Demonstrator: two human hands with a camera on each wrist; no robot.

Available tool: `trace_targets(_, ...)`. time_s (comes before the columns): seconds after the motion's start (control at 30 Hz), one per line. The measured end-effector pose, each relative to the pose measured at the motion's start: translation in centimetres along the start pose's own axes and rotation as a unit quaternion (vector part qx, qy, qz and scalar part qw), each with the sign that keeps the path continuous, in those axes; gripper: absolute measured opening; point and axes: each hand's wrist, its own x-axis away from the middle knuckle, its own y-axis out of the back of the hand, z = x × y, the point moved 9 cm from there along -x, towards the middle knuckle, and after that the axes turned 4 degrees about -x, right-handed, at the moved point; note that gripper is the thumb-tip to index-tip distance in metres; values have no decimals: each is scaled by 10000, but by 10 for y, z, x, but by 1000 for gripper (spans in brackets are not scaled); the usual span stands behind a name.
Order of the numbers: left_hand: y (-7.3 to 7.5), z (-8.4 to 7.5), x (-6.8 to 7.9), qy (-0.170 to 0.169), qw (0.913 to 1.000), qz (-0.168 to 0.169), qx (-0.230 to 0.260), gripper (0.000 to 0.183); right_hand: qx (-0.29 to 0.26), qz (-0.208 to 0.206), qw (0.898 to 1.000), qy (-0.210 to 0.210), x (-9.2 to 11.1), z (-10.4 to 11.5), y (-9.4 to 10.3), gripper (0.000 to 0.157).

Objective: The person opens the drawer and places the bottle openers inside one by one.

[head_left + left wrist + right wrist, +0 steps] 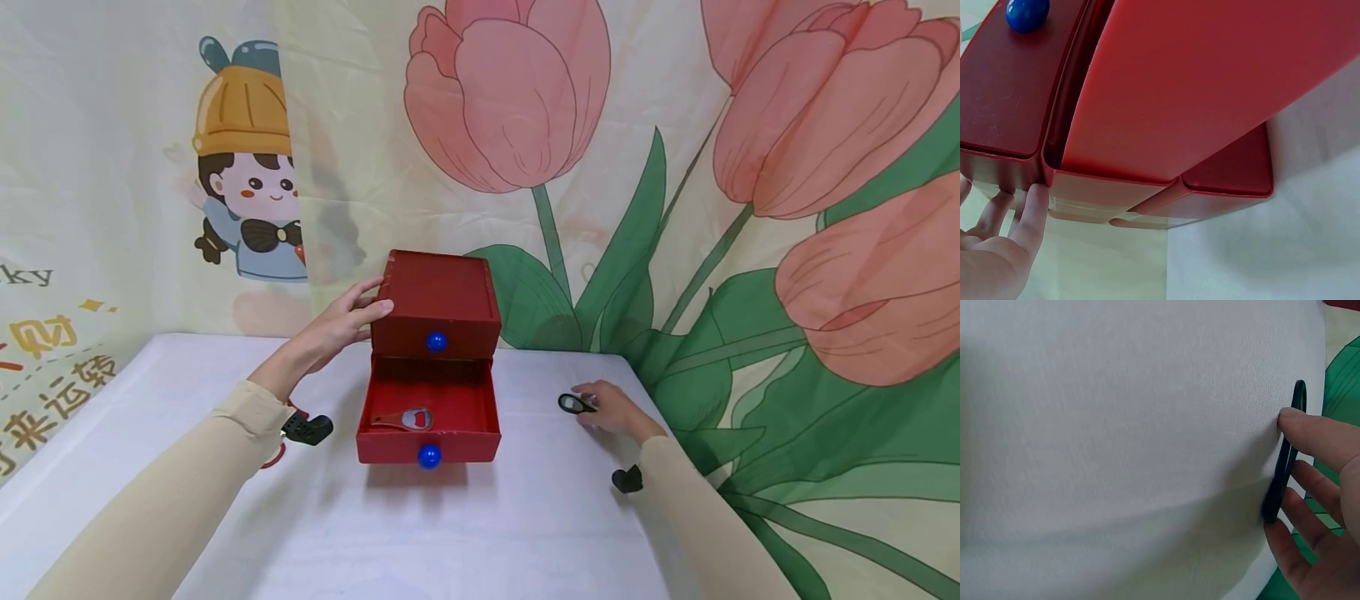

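A dark red drawer cabinet (442, 283) stands on the white table, its upper drawer closed and the one below pulled far out. A bottle opener (417, 419) with a brownish handle lies inside the pulled-out drawer (468, 446). My left hand (345, 325) rests against the cabinet's upper left side; in the left wrist view its extended fingers (1030, 219) touch that wall. Over the table's right side, my right hand (611, 408) pinches a thin flat black tool (1286, 456) between thumb and fingers. From the head view the tool shows an oval black rim.
Blue round knobs (437, 342) stick out from the drawer fronts. A red curved piece (276, 457) lies on the table (420, 542), partly hidden behind the left forearm. Each wrist wears a black device. A cloth with printed tulips (517, 100) hangs behind the table and along its right.
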Motion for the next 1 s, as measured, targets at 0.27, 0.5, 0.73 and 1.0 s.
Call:
trace_targets(0.27,-1,-1,0,10,10000,25,-20,89,48,21,9999,93,-4,0,-6,52)
trace_targets(0.5,-2,-1,-1,43,10000,10,73,88,-109,57,9991,-409,-4,-6,-7,42)
trace_targets(0.73,-2,0,0,57,10000,18,48,89,-198,60,9964,-818,-4,-7,-10,41)
trace_targets(1.0,-2,-1,-1,34,10000,4,81,89,-51,-26,9966,-821,-2,-9,-12,41)
